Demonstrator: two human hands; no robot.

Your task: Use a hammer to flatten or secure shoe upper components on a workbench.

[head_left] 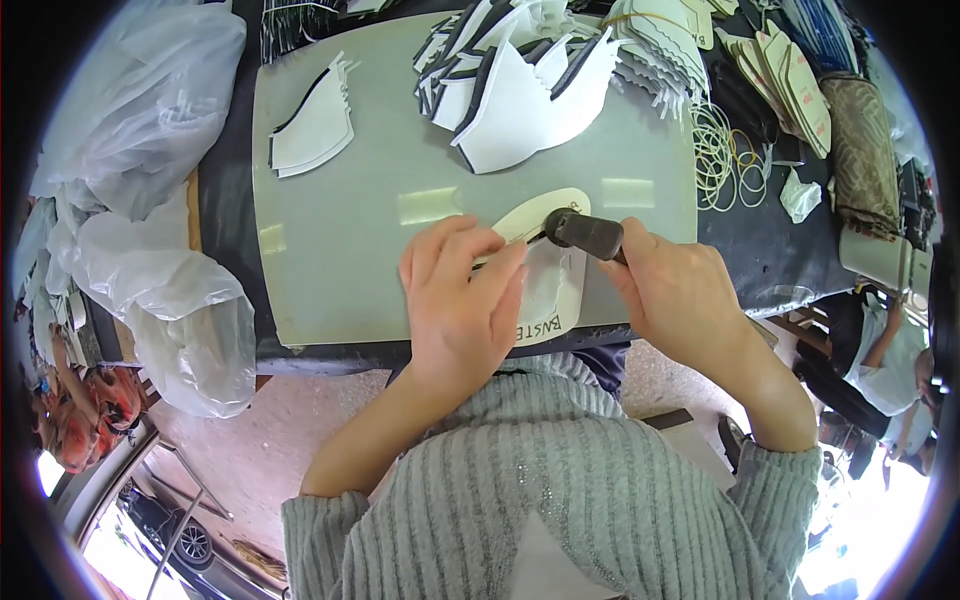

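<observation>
My right hand (675,285) is closed round the dark handle of a hammer (585,234). Its round head is over the upper part of a cream card pattern (548,318), which lies flat near the table's front edge. A white cut piece (545,275) with a dark edge rests on the pattern. Over its left side is my left hand (465,285), with bent fingers and thumb holding the piece; its left part is hidden under them. The hammer head is close to the dark edge; whether they touch I cannot tell.
All this lies on a grey-green board (340,250). Further back are a pair of white pieces (315,125), a heap of dark-edged white pieces (520,95) and a banded stack (660,45). Plastic bags (160,290) lie left. Right are cord (715,160), card patterns (785,85) and crumpled paper (800,195).
</observation>
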